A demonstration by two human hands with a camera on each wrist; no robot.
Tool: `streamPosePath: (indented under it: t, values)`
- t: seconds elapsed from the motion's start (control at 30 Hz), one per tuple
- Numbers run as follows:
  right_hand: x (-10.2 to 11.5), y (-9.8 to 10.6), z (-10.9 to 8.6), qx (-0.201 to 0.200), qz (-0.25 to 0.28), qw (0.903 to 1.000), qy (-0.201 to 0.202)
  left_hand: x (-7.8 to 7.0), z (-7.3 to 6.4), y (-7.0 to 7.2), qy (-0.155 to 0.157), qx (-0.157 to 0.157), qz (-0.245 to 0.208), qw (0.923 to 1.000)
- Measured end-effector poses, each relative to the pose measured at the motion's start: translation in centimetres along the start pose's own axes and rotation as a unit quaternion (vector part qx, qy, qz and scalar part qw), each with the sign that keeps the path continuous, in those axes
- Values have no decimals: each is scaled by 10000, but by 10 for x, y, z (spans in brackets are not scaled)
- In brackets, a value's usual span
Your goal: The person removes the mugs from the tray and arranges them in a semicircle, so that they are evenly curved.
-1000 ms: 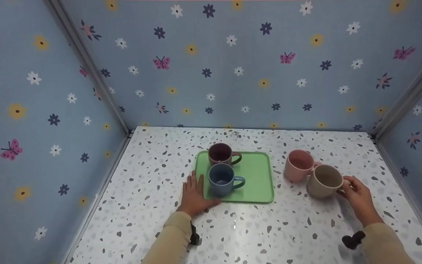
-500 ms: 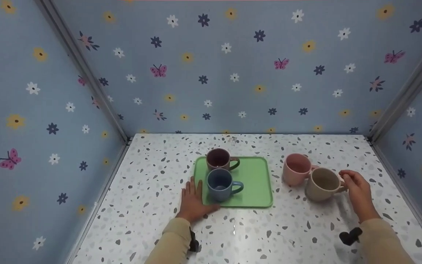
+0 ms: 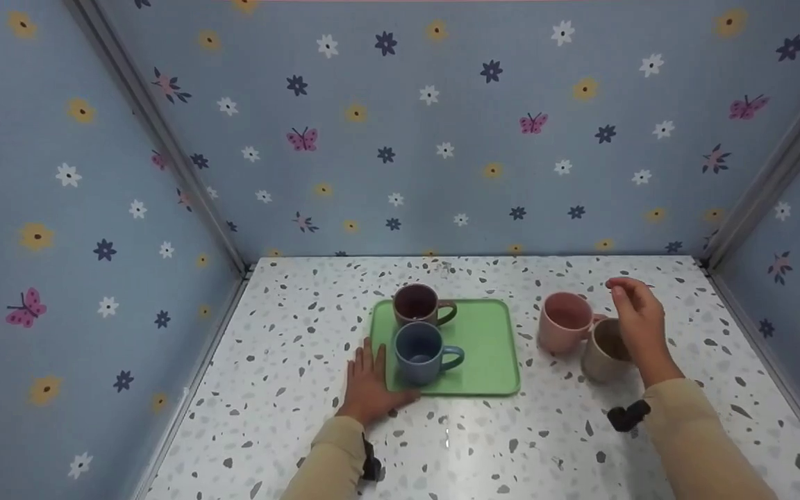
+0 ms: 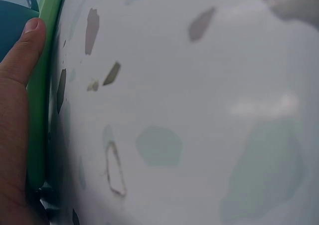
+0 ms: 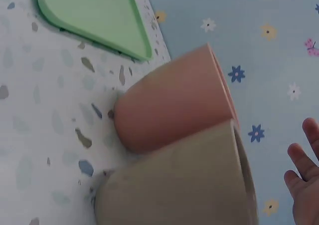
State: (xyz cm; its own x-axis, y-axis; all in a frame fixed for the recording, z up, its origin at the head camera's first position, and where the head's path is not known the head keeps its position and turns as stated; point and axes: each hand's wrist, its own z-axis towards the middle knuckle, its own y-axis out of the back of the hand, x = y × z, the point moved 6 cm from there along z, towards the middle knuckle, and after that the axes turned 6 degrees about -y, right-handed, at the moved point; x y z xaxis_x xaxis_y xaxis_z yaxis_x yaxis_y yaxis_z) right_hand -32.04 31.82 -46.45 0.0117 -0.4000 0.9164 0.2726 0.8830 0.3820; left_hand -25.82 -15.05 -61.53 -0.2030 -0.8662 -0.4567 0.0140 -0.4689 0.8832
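Observation:
My left hand [image 3: 370,397] rests at the near left corner of the green tray [image 3: 487,347], fingers straight along its left edge, thumb along the front. Standing on the tray's left part are a maroon mug [image 3: 405,314] and, in front of it, a blue mug [image 3: 417,364], handles to the right. Over the right side of a beige mug [image 3: 600,362] hovers my right hand [image 3: 643,333], holding nothing, fingers loosely bent. It hides the beige mug's handle. A pink mug [image 3: 558,337] stands close behind the beige one, right of the tray.
The speckled white table [image 3: 289,333] is enclosed by blue flowered panels [image 3: 455,139] at the back and both sides. Grey metal posts [image 3: 164,132] stand at the corners.
My right hand has let go of the beige mug's handle and moved up and left over the mug. My left hand stays at the tray's corner.

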Motion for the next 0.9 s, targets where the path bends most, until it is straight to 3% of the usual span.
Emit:
streamPosePath:
  t: [0.37,0.57,0.9]
  values:
    - [25,-53,-13,435,668,9965,241,-3,-11,-11,12,36,-45,10000]
    - [32,-78,-16,575,937,9937,236,-4,-12,-9,23,102,-169,9998]
    - [45,-111,-18,904,1436,9847,405,0,2,-1,92,119,-3,9999]
